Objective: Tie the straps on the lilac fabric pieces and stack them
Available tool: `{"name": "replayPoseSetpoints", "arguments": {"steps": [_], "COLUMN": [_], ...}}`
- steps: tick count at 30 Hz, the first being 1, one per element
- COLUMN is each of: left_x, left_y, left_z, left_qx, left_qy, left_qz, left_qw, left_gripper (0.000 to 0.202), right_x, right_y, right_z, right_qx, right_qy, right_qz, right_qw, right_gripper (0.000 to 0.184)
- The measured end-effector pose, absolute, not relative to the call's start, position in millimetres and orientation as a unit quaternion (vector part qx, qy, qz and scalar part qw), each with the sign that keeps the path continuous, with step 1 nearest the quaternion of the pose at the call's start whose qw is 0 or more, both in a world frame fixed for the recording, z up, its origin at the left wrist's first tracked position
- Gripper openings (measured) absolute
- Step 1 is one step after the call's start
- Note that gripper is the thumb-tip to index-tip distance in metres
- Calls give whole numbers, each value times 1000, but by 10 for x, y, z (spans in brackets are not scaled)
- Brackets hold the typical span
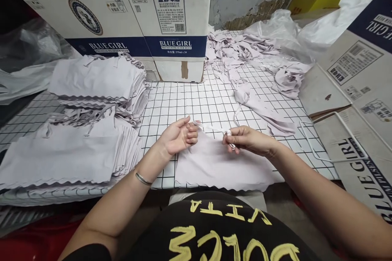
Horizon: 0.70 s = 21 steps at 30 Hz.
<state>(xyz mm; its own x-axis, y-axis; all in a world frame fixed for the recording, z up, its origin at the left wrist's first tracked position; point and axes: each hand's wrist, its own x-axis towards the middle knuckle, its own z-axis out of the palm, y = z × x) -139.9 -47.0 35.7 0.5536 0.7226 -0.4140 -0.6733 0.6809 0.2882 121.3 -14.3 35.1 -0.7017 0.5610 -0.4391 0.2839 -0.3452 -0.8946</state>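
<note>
A pale lilac fabric pouch [219, 167] lies flat on the white grid-patterned table [199, 102], right in front of me. A thin white drawstring [211, 129] runs taut across its top edge between my two hands. My left hand [179, 135] is curled, fingers pinched on the string's left end. My right hand [248, 138] is closed too, pinching the string's right end at the pouch's upper right corner.
Two stacks of finished pouches [92, 83] [70, 155] sit at my left. A loose heap of pouches [245, 53] and a clear plastic bag [275, 28] lie at the back right. Blue Girl beer cartons [171, 16] stand behind; flattened cartons [352, 89] lean at right.
</note>
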Motion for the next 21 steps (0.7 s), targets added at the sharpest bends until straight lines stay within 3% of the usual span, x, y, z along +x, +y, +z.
{"name": "replayPoseSetpoints", "arguments": {"steps": [2, 4, 7, 10, 13, 16, 21], "left_x": [-1398, -1396, -1411, -1438, -1432, -1383, -1311], "left_y": [-590, -717, -873, -957, -986, -1015, -1102], "left_z": [429, 512, 605, 639, 674, 760, 926], "left_qx": [37, 32, 26, 6, -14, -13, 23], "left_qy": [249, 243, 259, 283, 293, 305, 342], "left_qz": [411, 417, 423, 435, 453, 474, 499], "left_qw": [876, 875, 868, 855, 842, 826, 796], "left_gripper": [25, 25, 30, 34, 34, 36, 45], "right_x": [1181, 1136, 1051, 921, 718, 485, 271], "right_y": [-189, -244, -339, -446, -572, -705, -844], "right_z": [312, 275, 256, 331, 492, 654, 780], "right_qx": [-398, -403, -435, -452, -388, -331, -319], "right_qy": [-572, -613, -741, -803, -741, -667, -642], "right_qz": [707, 675, 512, 349, 454, 581, 601], "right_qw": [118, 76, 29, 170, 306, 328, 354], "right_gripper": [37, 36, 28, 16, 15, 22, 21]}}
